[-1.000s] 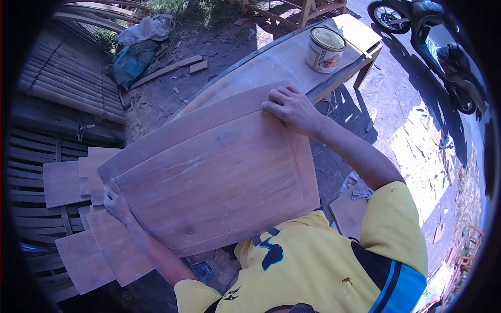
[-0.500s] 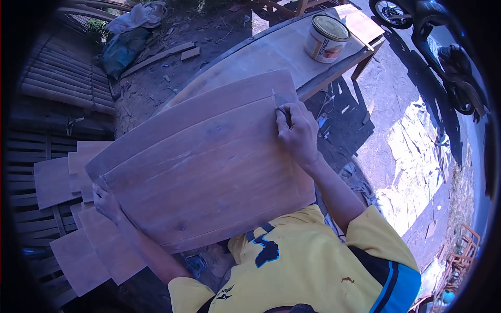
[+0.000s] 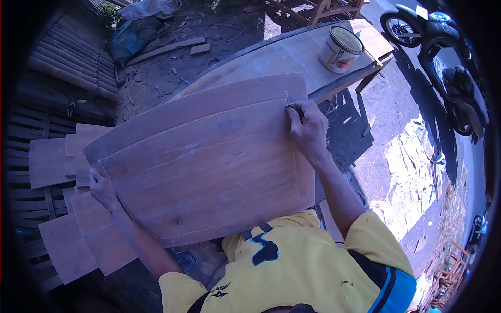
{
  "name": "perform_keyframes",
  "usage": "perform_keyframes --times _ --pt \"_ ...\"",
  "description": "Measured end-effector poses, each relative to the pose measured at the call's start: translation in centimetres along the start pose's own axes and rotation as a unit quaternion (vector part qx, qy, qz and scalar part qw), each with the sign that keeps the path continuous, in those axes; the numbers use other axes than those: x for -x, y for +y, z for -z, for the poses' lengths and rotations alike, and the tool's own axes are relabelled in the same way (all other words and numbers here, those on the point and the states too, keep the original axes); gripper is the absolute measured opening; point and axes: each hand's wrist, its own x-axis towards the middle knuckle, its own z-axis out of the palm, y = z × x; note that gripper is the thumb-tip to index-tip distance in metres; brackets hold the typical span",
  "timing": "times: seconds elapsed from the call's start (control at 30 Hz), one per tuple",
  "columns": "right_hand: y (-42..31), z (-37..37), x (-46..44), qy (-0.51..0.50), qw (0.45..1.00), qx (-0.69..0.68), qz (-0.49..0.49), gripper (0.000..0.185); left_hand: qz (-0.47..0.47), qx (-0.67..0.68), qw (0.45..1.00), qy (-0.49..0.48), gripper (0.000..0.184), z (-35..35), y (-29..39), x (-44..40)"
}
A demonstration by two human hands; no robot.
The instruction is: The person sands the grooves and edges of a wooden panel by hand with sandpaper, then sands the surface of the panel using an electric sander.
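Note:
A large wooden panel [image 3: 209, 161] with a framed border lies tilted across the front of my yellow shirt. My left hand [image 3: 103, 190] grips its left edge, with the fingertips partly hidden at the rim. At the upper right corner of the panel, my right hand [image 3: 309, 129] is closed in a pinch against the face; whatever is between the fingers is too small to make out. Beyond the panel stands a long wooden bench [image 3: 282, 57], and a labelled can [image 3: 341, 50] with its lid on rests near the bench's right end.
Several thin wooden boards [image 3: 65, 248] lie on a slatted rack [image 3: 18, 156] at the left. A motorcycle [image 3: 443, 68] is parked at the upper right. Wood scraps [image 3: 172, 49] and a teal sack [image 3: 134, 39] are on the ground at the upper left.
My right hand has moved from the panel's top edge down onto its face near the corner, fingers now pinched. My left hand keeps its hold, and the view has shifted slightly.

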Motion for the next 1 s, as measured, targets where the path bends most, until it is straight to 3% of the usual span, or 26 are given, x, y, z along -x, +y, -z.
perform_keyframes --times 0.03,0.1,0.17,0.2,0.3,0.4,0.6,1.0 --pt "-0.4 -0.2 -1.5 -0.007 0.994 -0.106 -0.017 0.013 0.013 -0.003 1.000 -0.007 0.057 0.1 0.0 -0.2" --pt "-2.4 0.4 -3.5 -0.022 0.987 -0.152 0.036 0.016 -0.004 -0.005 1.000 0.018 0.057 -0.3 -0.4 -0.4" --pt "-3.6 1.3 -4.4 -0.088 0.969 -0.008 0.232 0.013 -0.021 -0.006 0.999 0.033 0.057 -0.5 -0.8 -0.1" --pt "-3.0 1.5 -4.7 -0.137 0.953 0.049 0.265 0.022 -0.012 -0.008 1.000 0.021 0.057 -0.2 -0.4 -0.1" --pt "-1.0 1.1 -5.8 -0.159 0.902 0.159 0.368 0.034 -0.003 -0.002 1.000 0.017 0.057 -0.4 -0.4 -0.2" --pt "-0.6 0.3 -6.5 -0.183 0.891 0.154 0.385 0.042 0.004 0.001 1.000 0.004 0.056 0.0 -0.1 0.0" --pt "-1.0 -1.0 -6.7 -0.203 0.886 0.130 0.397 0.038 0.020 0.004 1.000 0.011 0.054 0.0 0.7 0.4" --pt "-16.0 -17.0 -3.8 -0.213 0.843 0.017 0.494 0.031 0.022 0.020 0.999 0.018 0.053 0.7 1.7 0.8"
